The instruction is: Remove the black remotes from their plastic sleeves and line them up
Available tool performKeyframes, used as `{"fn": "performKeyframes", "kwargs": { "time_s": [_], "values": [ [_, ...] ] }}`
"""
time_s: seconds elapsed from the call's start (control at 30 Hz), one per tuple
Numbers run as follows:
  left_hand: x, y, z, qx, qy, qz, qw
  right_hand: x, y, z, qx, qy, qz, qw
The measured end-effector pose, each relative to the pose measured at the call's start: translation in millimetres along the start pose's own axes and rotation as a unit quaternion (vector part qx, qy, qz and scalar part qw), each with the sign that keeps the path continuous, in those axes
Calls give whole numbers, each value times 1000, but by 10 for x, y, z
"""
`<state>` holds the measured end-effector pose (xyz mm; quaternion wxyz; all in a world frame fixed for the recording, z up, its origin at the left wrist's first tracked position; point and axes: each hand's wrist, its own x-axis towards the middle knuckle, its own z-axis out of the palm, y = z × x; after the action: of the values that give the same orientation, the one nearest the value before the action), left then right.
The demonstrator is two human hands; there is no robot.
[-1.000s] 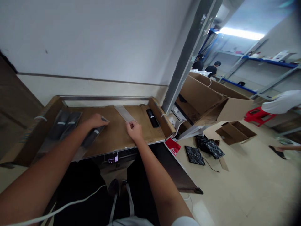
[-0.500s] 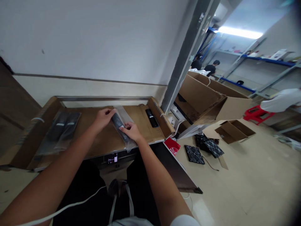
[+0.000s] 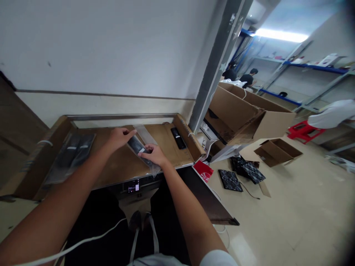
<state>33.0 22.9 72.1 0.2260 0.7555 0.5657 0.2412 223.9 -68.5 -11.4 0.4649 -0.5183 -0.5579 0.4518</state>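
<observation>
A black bar with a small white label [image 3: 136, 144] lies slanted in a clear plastic bag between my hands. My left hand [image 3: 119, 138] pinches its upper end. My right hand [image 3: 154, 154] grips its lower part, thumb across the label area. Behind it, a strip of clear plastic film [image 3: 144, 133] lies on the cardboard; whether it belongs to the same bag I cannot tell. Another black bar [image 3: 178, 138] with a white label lies to the right of my right hand. To the left, two bagged black bars [image 3: 78, 147] rest side by side, partly behind my left forearm.
The cardboard-lined work surface [image 3: 116, 166] has raised cardboard sides [image 3: 191, 136]. A grey metal post [image 3: 212, 70] stands behind its right end. Large cartons [image 3: 238, 114], a red bag [image 3: 203, 171] and black patterned panels [image 3: 230, 180] are to the right. A white cable [image 3: 91, 239] crosses my lap.
The held black bar's upper end has shifted slightly left, and the clear film now shows farther apart from it. Both hands keep their hold; the view has moved slightly.
</observation>
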Motion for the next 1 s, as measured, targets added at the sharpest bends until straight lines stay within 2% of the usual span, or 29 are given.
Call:
{"fn": "performKeyframes", "kwargs": {
  "time_s": [0.1, 0.2, 0.37, 0.6, 0.7, 0.83, 1.0],
  "values": [
    [73, -16, 29, 29, -27, 8, 999, -1, -10, -7, 17, -19, 6, 1000],
    [148, -42, 25, 13, -56, 19, 998, 5, -20, -14, 38, -27, 12, 999],
    [182, -3, -27, 18, -33, 56, 998, 17, -12, -20, 38, -11, 10, 999],
    [196, 330, -162, 108, 18, 123, 986, 25, -1, -30, 27, -12, 11, 999],
    [215, 525, -262, 137, 34, 135, 981, 41, 12, -37, 29, -29, 6, 999],
    [202, 710, -373, 152, 61, 150, 975, 62, 56, -63, -19, -37, -19, 999],
    [177, 662, -376, 173, 6, 99, 980, 69, 95, -71, -10, -17, -14, 1000]
  ]
}}
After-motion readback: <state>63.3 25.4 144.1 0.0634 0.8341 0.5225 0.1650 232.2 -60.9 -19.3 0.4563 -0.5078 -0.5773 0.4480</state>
